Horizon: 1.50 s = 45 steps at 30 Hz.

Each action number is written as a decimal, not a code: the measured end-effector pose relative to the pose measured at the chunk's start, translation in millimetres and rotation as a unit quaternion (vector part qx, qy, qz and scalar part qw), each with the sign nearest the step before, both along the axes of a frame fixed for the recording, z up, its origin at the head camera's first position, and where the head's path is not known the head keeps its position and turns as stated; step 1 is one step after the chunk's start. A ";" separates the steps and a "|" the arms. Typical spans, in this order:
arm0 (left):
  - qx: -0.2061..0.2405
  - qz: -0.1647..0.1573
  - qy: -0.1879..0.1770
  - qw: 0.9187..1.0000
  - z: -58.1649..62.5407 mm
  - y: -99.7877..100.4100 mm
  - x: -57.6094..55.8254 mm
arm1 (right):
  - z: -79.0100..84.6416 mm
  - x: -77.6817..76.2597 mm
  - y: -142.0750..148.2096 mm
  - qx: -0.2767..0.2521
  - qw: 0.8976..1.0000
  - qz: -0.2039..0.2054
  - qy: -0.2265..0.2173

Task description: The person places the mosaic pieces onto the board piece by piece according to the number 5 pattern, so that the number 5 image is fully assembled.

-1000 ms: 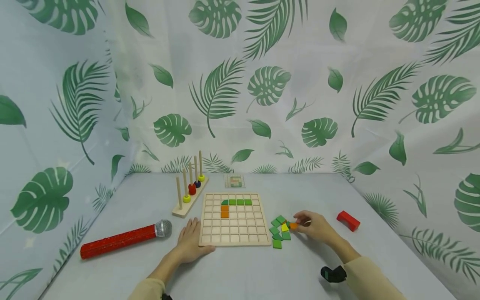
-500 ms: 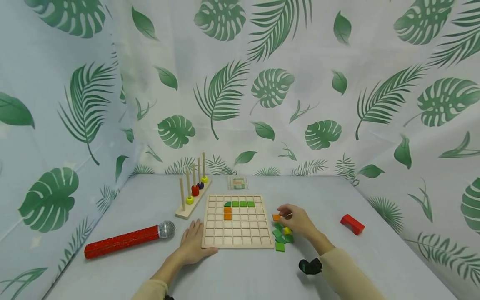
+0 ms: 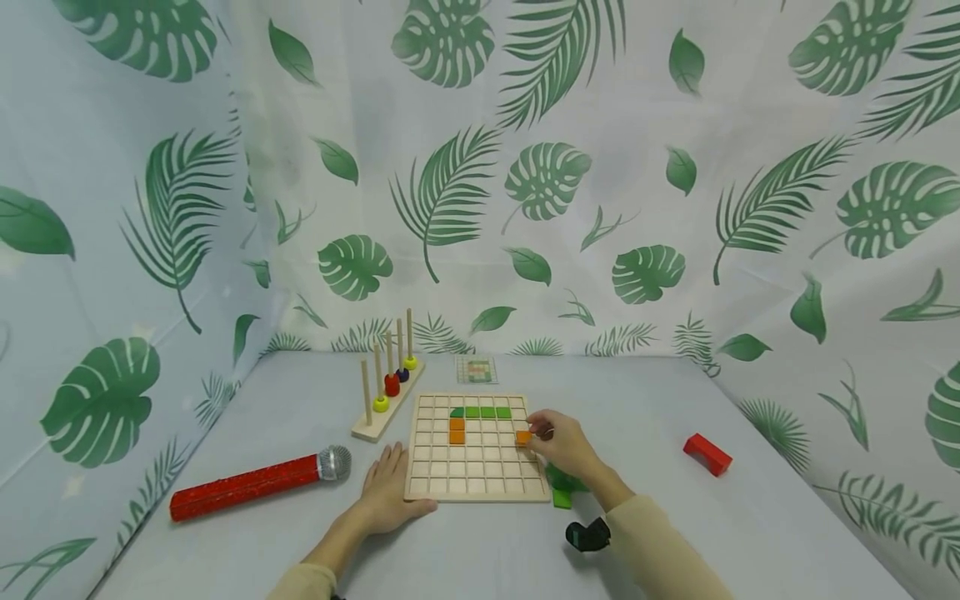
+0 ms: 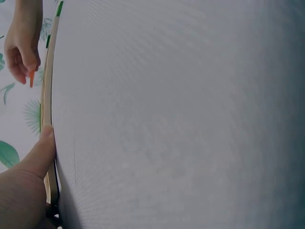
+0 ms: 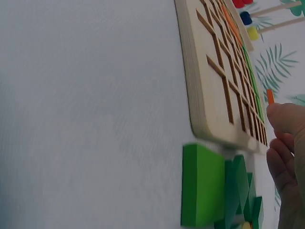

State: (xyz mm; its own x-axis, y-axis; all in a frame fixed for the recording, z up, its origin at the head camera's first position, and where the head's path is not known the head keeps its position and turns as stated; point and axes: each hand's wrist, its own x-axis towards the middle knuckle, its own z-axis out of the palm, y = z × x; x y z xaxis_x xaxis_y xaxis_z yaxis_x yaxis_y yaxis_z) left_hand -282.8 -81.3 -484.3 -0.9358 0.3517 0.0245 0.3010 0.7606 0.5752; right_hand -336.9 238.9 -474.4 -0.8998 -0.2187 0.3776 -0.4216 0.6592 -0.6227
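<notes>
Pinching an orange tile in the right grip, above the right columns of a grid board, apparently edge-held to keep its underside free. Laying the left grip flat, grasping nothing, against the near-left corner, likely for steadiness. Crowded by green tiles near right; roomier toward a red block.
</notes>
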 end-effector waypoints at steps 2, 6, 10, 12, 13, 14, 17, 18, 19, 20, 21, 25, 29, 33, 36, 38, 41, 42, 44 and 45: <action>0.001 0.001 0.000 1.000 -0.5 -0.2 0.0 | -0.4 -1.4 -5.1 0.003 1.000 -0.002 -0.001; 0.004 0.002 0.001 1.000 -0.3 -1.2 -0.1 | -2.3 -3.8 -15.3 -0.001 1.000 0.011 0.002; 0.007 0.001 -0.006 1.000 -0.1 -1.6 1.1 | -7.3 -5.2 -25.2 -0.005 1.000 0.029 -0.006; 0.008 0.001 -0.009 1.000 -0.8 -1.6 1.5 | -9.8 -5.7 -30.1 -0.001 0.999 0.032 -0.013; 0.007 0.001 -0.010 1.000 -1.4 -1.5 1.5 | -10.7 -6.2 -32.5 0.003 0.999 0.030 -0.017; 0.007 0.000 -0.009 1.000 -1.9 -1.6 1.4 | -11.4 -6.6 -35.0 0.005 0.999 0.029 -0.018; 0.003 -0.001 -0.007 1.000 -3.2 -1.2 1.3 | -12.4 -8.6 -42.3 0.008 0.999 0.023 -0.025; 0.002 -0.001 -0.007 1.000 -3.3 -1.0 1.4 | -12.3 -9.3 -44.4 0.007 0.999 0.022 -0.027; 0.002 -0.001 -0.007 1.000 -3.3 -0.8 1.4 | -12.6 -10.2 -46.3 0.008 0.999 0.021 -0.029; 0.001 -0.001 -0.006 1.000 -3.1 -0.7 1.5 | -12.6 -10.8 -48.2 0.008 0.999 0.021 -0.030; 0.001 -0.001 -0.006 1.000 -3.0 -0.6 1.6 | -12.3 -11.1 -50.1 0.010 0.999 0.019 -0.033; -0.001 -0.001 -0.007 1.000 -2.9 -0.6 0.7 | -10.3 -12.6 -56.7 0.018 0.999 0.017 -0.035; -0.004 -0.004 -0.004 1.000 -2.6 -1.0 -0.3 | -9.2 -14.8 -62.5 0.022 0.999 0.031 -0.028; 0.003 -0.009 -0.002 1.000 -1.0 -1.4 -0.5 | -10.3 -17.2 -67.8 0.026 0.999 0.042 -0.021; 0.008 -0.009 0.000 1.000 -0.1 -1.7 -0.9 | -11.4 -18.5 -71.2 0.033 0.999 0.041 -0.005; 0.005 -0.008 -0.001 1.000 0.0 -1.9 -1.6 | -11.2 -19.0 -72.9 0.036 0.998 0.042 0.006; 0.003 -0.003 -0.002 1.000 0.6 -2.2 -2.1 | -12.4 -21.5 -74.5 0.034 0.999 0.039 0.015; 0.002 -0.003 -0.003 1.000 1.3 -2.2 -2.0 | -12.8 -22.4 -75.0 0.034 0.999 0.037 0.018; 0.001 -0.003 -0.003 1.000 1.7 -2.6 -2.5 | -13.8 -24.3 -76.1 0.032 0.999 0.030 0.021; -0.001 -0.002 -0.002 1.000 1.8 -2.8 -2.9 | -14.1 -25.1 -77.0 0.031 0.999 0.026 0.022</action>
